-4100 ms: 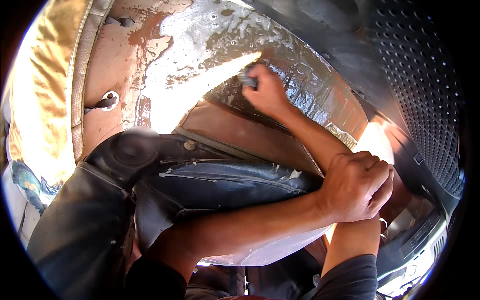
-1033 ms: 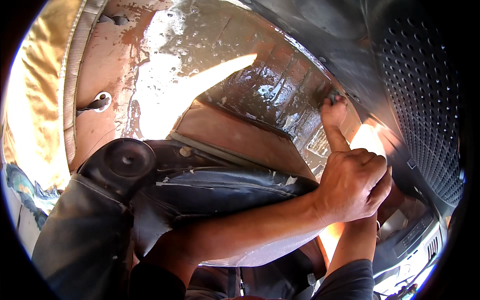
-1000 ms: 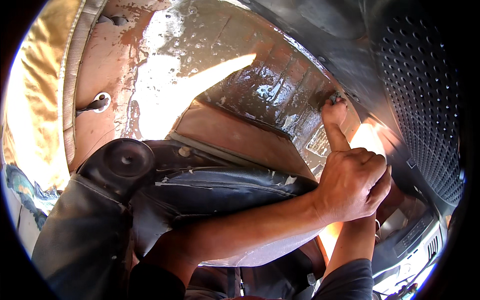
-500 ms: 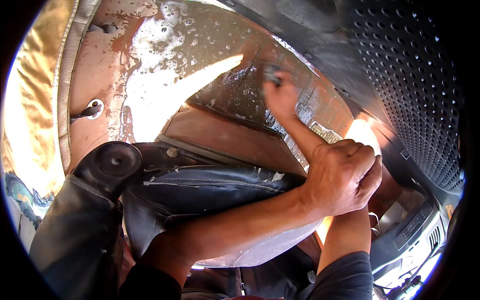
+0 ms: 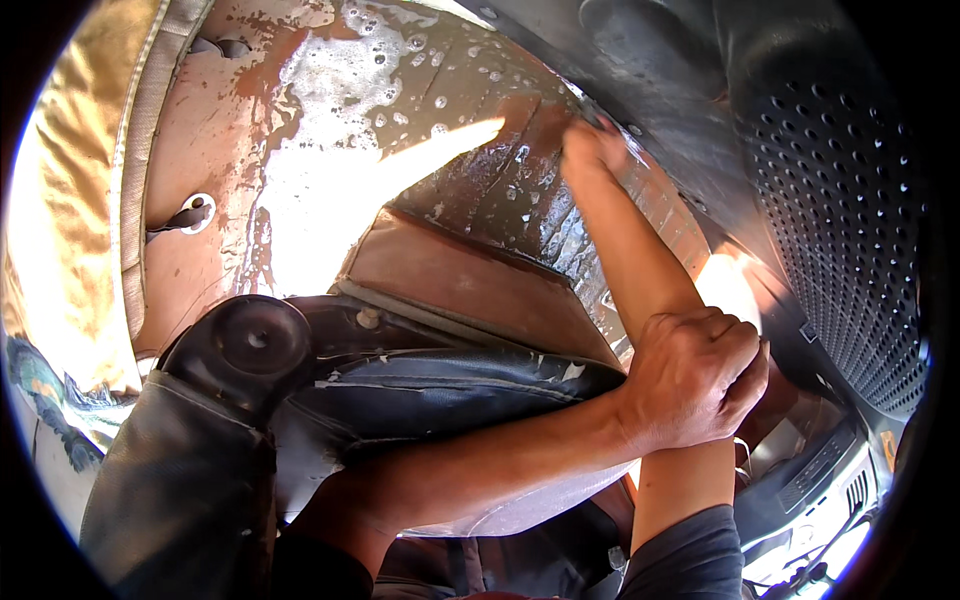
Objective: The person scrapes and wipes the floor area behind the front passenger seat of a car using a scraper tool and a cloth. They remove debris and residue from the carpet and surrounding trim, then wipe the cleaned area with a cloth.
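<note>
My right hand (image 5: 594, 150) is closed and blurred on a wet reddish-brown panel (image 5: 530, 165), up by the edge of the black trim. A small dark object shows at its fingertips, too smeared to name. White suds (image 5: 335, 80) and bubbles lie on the panel to its left. My left arm reaches across a worn black seat (image 5: 450, 385). My left hand (image 5: 695, 375) is curled into a fist over my right forearm (image 5: 640, 250), knuckles up. Its palm side is hidden, so I cannot see what its fingers are around.
A round black hinge cover (image 5: 260, 340) sits at the seat's left end. Black trim with a dotted pattern (image 5: 840, 200) rises on the right. A tan fabric cover (image 5: 70, 180) hangs at the far left, and a grey vented panel (image 5: 830, 490) stands at lower right.
My right hand has moved right and slightly up across the wet panel, toward the trim. My left hand stays closed over the forearm. The whole view has shifted a little.
</note>
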Motion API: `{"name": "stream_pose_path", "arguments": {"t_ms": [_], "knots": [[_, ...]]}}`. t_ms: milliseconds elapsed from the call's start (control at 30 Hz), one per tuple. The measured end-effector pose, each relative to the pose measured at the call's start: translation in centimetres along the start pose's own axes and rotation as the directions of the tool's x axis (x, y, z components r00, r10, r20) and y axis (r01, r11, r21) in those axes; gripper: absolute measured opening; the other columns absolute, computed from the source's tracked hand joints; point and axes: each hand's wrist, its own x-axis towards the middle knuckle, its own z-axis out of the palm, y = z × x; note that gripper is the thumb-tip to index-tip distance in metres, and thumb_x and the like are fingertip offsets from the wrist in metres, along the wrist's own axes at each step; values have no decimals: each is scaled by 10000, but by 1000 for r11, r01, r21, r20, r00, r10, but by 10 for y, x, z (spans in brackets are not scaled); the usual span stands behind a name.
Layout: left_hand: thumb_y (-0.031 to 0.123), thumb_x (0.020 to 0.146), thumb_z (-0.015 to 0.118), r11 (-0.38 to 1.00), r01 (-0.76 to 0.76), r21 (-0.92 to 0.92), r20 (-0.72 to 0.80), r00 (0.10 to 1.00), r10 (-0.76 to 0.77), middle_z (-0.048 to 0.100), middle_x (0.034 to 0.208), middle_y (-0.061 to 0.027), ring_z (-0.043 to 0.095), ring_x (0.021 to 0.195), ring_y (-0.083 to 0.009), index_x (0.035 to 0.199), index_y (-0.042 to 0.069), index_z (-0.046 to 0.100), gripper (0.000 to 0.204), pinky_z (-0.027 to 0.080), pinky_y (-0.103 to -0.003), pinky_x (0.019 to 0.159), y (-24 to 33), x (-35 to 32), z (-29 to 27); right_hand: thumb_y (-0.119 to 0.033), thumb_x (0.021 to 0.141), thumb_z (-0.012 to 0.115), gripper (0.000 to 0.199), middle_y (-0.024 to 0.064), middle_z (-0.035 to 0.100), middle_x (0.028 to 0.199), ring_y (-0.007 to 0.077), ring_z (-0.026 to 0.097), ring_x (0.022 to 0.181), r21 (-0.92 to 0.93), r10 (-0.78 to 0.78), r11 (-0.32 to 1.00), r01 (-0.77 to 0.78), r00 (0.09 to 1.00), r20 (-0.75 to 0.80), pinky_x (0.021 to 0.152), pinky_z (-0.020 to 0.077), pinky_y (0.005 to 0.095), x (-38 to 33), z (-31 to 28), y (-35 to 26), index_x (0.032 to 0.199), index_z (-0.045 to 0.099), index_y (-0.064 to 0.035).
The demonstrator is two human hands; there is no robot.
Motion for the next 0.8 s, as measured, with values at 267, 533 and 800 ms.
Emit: {"name": "stream_pose_path", "arguments": {"t_ms": [267, 533, 800], "knots": [[-20, 769, 682, 990, 106, 89, -135, 986, -94, 466, 526, -120, 509, 465, -325, 607, 46, 420, 315, 382, -434, 468, -10, 17, -39, 47, 842, 705, 330, 55, 741, 988, 106, 646, 744, -575, 246, 669, 471, 590, 769, 619, 521, 279, -259, 195, 48, 1155, 710, -54], [-36, 758, 682, 988, -91, 127, -107, 989, 105, 420, 499, -99, 438, 410, -288, 576, 59, 392, 355, 320, -402, 428, -19, 7, -24, 16, 851, 703, 346, 130, 724, 1062, 162, 669, 896, -515, 163, 578, 633, 529, 833, 805, 530, 313, -241, 113, -40, 1193, 664, -19], [22, 835, 649, 957, -198, 214, 26, 980, 197, 425, 434, -98, 454, 349, -222, 556, 55, 405, 372, 328, -377, 381, -27, -2, -14, -3, 883, 697, 276, 76, 665, 1043, 163, 632, 927, -398, -83, 803, 443, 744, 663, 797, 543, 304, -209, -96, -119, 1152, 634, 2]]}}
